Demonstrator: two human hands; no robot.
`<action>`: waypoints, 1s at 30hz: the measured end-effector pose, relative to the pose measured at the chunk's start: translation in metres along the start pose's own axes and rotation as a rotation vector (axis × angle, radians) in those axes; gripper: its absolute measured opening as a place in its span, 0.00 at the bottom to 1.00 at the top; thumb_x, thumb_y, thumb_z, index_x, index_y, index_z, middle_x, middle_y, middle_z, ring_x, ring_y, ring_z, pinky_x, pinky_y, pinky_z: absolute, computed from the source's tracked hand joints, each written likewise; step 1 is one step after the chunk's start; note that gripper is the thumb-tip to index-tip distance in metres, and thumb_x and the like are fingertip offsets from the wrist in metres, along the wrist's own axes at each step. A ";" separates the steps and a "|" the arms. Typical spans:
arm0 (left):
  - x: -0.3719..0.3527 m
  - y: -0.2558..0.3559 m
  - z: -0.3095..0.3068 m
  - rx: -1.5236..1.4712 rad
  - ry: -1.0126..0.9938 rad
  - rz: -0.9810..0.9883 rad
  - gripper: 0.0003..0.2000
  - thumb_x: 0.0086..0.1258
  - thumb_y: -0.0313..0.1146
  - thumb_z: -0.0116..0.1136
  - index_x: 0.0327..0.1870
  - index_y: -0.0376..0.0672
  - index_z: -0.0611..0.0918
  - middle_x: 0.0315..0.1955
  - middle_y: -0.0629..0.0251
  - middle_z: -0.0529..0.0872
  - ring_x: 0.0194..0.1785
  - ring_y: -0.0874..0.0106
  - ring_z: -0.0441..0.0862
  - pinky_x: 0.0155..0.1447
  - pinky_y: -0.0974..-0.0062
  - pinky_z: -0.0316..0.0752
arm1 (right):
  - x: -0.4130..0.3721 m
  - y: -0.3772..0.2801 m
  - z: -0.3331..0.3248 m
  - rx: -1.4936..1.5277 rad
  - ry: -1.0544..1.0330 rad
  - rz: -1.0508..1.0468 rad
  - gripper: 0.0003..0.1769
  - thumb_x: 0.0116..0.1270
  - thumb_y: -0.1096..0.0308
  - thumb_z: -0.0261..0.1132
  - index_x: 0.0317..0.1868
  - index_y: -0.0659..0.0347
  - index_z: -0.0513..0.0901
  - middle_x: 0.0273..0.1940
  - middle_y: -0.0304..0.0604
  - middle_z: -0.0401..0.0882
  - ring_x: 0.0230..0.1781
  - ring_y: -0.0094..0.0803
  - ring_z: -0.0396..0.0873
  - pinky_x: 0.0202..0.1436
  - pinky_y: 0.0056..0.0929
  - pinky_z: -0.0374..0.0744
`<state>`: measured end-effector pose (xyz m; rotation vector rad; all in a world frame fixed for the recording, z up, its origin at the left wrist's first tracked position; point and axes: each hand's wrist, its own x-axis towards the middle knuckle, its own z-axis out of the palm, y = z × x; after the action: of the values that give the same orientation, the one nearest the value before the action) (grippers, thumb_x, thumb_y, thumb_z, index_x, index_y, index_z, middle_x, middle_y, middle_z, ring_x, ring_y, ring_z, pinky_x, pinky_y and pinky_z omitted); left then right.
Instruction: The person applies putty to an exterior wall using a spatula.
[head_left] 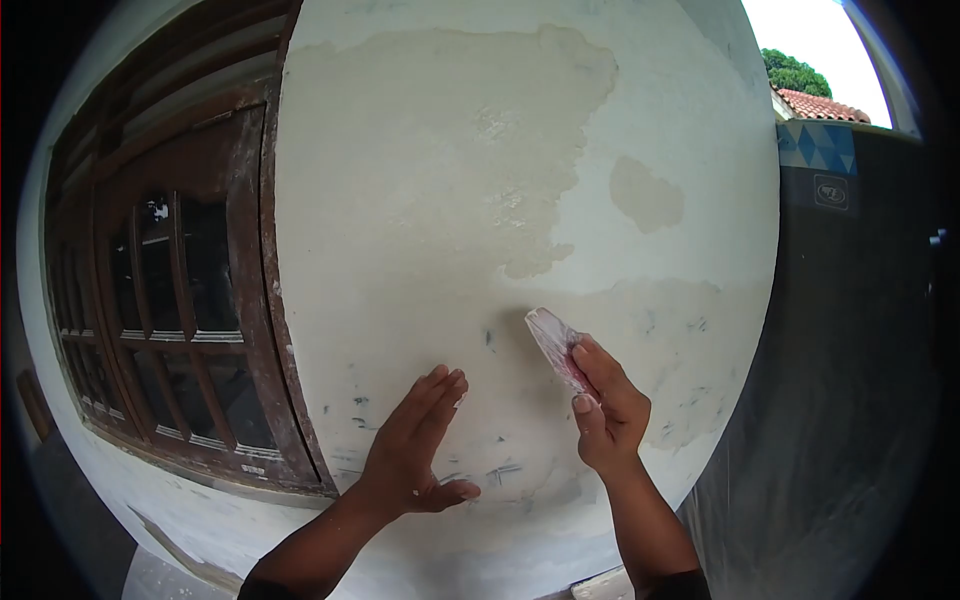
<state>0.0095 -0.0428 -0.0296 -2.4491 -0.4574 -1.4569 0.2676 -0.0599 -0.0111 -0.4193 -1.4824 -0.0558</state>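
My right hand (612,412) grips a flat, narrow block-like tool (560,348), whitish with dust or filler and reddish near my fingers. Its far end points up and left, close in front of the wall (420,250); its exact kind does not show. Lower left of it, my left hand (415,440) is held out before the wall, fingers stretched and thumb apart, with nothing in it. White specks cling to its fingertips. The wall carries damp-looking beige patches, rough filled spots and small dark scuffs around both hands.
A brown wooden window (170,300) with glass panes and a worn frame is set into the wall on the left. On the right stands a tall dark panel (840,330) with a blue patterned label. A tiled roof (820,105) and a tree show beyond.
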 end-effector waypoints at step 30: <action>0.048 -0.037 0.018 0.425 -0.026 0.115 0.54 0.60 0.77 0.54 0.69 0.27 0.71 0.69 0.43 0.72 0.76 0.49 0.65 0.75 0.49 0.62 | 0.075 0.073 -0.033 -0.730 -0.419 -0.763 0.23 0.54 0.61 0.75 0.53 0.53 0.88 0.60 0.51 0.82 0.66 0.46 0.77 0.64 0.45 0.79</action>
<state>0.0311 0.0048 0.0059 -2.1205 -0.5566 -1.1450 0.3281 0.0137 0.0432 -0.4325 -1.9424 -1.2017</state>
